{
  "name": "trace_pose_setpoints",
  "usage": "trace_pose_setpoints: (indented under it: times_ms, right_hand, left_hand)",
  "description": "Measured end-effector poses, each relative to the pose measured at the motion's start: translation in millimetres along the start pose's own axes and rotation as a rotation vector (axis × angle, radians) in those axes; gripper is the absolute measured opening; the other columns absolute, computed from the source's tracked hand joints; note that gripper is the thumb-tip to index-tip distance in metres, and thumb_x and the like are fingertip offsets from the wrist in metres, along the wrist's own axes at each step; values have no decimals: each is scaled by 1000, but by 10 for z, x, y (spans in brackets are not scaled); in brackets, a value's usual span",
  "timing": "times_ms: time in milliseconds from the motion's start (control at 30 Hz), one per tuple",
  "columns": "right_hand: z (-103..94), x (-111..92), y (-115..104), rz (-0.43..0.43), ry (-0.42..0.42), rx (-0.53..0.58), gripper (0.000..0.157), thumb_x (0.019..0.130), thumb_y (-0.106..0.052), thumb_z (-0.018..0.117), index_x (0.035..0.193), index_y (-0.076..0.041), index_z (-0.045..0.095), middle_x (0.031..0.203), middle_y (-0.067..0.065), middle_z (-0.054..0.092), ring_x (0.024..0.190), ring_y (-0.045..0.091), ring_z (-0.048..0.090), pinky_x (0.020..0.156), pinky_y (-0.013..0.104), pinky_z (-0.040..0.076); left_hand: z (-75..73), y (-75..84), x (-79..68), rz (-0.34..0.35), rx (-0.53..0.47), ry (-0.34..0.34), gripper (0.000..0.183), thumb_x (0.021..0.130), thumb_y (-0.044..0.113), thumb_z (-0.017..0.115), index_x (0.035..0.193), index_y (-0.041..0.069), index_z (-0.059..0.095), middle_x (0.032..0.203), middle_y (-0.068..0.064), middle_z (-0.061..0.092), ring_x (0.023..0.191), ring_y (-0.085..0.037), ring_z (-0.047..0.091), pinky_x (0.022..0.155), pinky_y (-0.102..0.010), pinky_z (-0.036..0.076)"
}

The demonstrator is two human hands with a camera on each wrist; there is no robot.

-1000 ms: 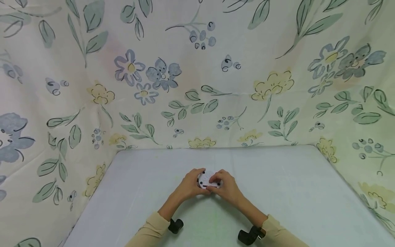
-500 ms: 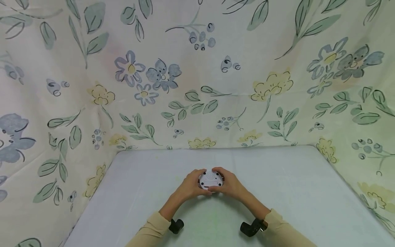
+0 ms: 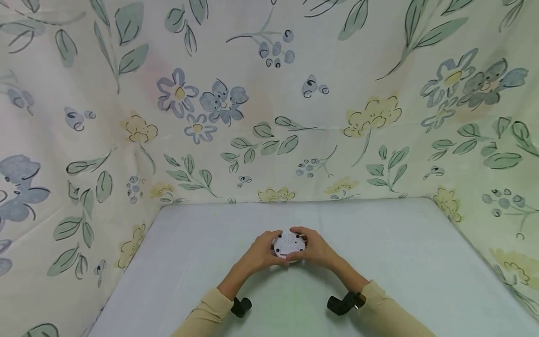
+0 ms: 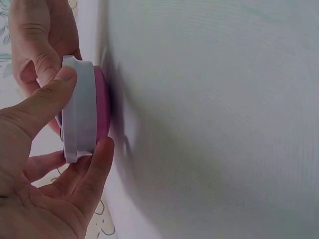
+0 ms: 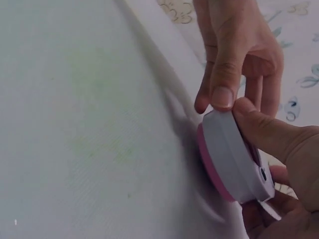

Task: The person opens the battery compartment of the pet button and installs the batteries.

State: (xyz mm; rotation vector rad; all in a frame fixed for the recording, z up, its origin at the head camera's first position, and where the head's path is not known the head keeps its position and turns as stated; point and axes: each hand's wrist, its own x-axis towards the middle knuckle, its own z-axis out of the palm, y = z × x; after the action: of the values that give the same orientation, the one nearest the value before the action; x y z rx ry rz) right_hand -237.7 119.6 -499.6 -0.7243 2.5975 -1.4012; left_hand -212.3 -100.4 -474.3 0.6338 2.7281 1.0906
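Both hands hold a small round white device with a dotted speaker grille and black feet on its upturned back. Its underside rim is pink, seen in the left wrist view beside the white body. My left hand grips the left edge, thumb at the near side and fingers round the far side. On the opposite edge my right hand holds it likewise, its thumb lying on the back near the rim. The device is just over or on the table; contact cannot be told.
A white-covered table spreads around the hands. Floral cloth hangs behind it and along both sides. Black cameras are strapped at the left wrist and the right wrist.
The right fingers, bent over the device's back one second ago, have moved out to its right edge and uncovered the grille. The device has shifted slightly right. The left hand keeps its grip.
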Motion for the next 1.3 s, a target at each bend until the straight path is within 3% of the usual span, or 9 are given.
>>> trace_pose_setpoints:
  times_ms: [233,467,733,900,1100,1300]
  right_hand:
    - [-36,-24,-22,79,-52,177,79,81,-21,89,146,1,50,145,18,50,112,30,56,91,42,46]
    - [-68,-36,-15,68,-91,275,78,85,-13,85,149,5,44,148,21,46,110,32,53,89,37,44]
    - [-29,-14,4,129,-88,382,79,82,-8,86,148,4,46,144,19,50,108,30,52,89,35,44]
    - [-5,-13,4,166,-67,452,79,81,-3,86,149,3,47,145,19,49,108,29,54,89,35,45]
    - [-3,-35,13,150,-68,452,76,83,-2,83,149,5,45,146,22,48,107,29,57,86,35,48]
    - [-64,-70,46,104,-125,389,83,84,-11,85,153,2,41,148,19,46,108,28,54,86,31,46]
  left_hand:
    - [5,-19,10,-8,7,2,87,81,30,89,148,-3,45,138,-20,52,115,-28,54,95,-47,46]
    - [-2,-23,21,0,20,1,85,84,33,86,149,-3,44,139,-21,52,118,-30,53,97,-48,46]
    - [16,-44,21,-11,18,-19,83,85,31,86,149,-3,45,130,-17,55,105,-23,53,90,-44,47]
    - [14,-31,14,11,13,-12,82,85,29,86,148,-4,45,132,-19,54,107,-25,53,91,-45,46]
    - [7,-23,11,38,9,-17,83,85,29,85,148,-5,45,132,-19,55,106,-25,53,89,-42,46]
    - [-22,-37,9,58,-18,-23,82,85,29,85,148,-5,46,127,-18,57,100,-25,54,85,-41,47]
